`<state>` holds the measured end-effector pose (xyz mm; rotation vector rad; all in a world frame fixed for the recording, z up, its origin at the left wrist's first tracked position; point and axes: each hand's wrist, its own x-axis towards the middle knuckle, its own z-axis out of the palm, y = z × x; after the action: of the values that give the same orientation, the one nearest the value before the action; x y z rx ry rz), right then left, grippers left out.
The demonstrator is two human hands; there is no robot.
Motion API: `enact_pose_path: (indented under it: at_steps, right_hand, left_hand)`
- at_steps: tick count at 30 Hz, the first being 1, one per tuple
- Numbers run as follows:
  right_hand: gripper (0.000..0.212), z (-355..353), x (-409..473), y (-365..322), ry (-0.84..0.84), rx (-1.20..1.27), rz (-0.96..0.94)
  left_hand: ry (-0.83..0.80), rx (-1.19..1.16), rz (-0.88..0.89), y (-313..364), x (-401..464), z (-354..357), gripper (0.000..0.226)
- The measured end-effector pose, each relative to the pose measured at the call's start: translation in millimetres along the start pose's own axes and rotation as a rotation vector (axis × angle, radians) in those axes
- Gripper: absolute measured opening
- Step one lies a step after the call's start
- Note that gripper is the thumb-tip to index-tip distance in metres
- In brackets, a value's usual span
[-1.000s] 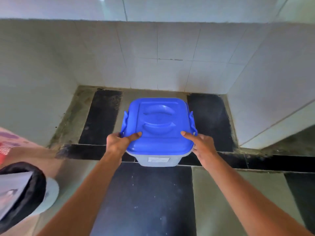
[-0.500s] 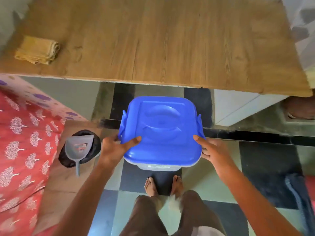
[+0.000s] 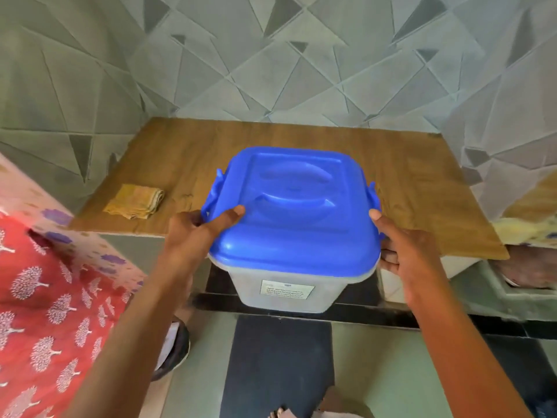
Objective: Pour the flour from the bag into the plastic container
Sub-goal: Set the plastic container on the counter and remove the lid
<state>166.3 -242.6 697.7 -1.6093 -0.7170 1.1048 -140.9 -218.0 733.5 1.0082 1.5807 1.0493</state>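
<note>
Between both hands (image 3: 301,236), lidded plastic container (image 3: 291,286) above wooden tabletop (image 3: 422,188)

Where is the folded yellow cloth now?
In the head view, the folded yellow cloth lies on the left part of the wooden tabletop, left of the plastic container.

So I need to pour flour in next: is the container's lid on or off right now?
On. The blue lid sits flat over the plastic container, which the left hand and right hand hold by its sides.
</note>
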Motion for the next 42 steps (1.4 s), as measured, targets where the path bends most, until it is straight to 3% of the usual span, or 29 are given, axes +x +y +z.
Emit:
enact_pose_path:
  at_steps: [4,8,9,13,24,27,36,39,42]
  right_hand:
    - [0.059,18,47,-30,0.066,0.046,-0.026]
    - [0.086,34,109,-50,0.040,0.065,-0.023]
    - [0.086,38,124,-54,0.039,0.062,-0.024]
    - [0.046,50,194,-72,0.076,0.092,-0.064]
    - [0.057,77,366,-112,0.028,0.042,-0.011]
    - [0.051,86,390,-117,0.037,0.041,-0.007]
    - [0.029,99,409,-103,-0.019,-0.031,0.022]
    - [0.036,99,413,-103,-0.007,-0.076,0.022]
    - [0.052,105,419,-110,0.056,-0.189,-0.067]
  left_hand:
    - [-0.021,-0.003,0.007,30,49,9,0.041]
    - [-0.024,-0.022,0.021,52,104,31,0.059]
    - [-0.019,-0.026,0.022,56,116,37,0.057]
    - [-0.014,-0.035,0.039,76,175,70,0.036]
    - [0.009,-0.063,0.045,101,322,148,0.026]
    - [0.022,-0.059,0.041,100,352,157,0.024]
    - [-0.082,0.042,0.021,87,393,155,0.036]
    - [-0.145,0.040,-0.005,92,399,150,0.039]
    - [-0.094,0.173,0.082,101,408,153,0.064]
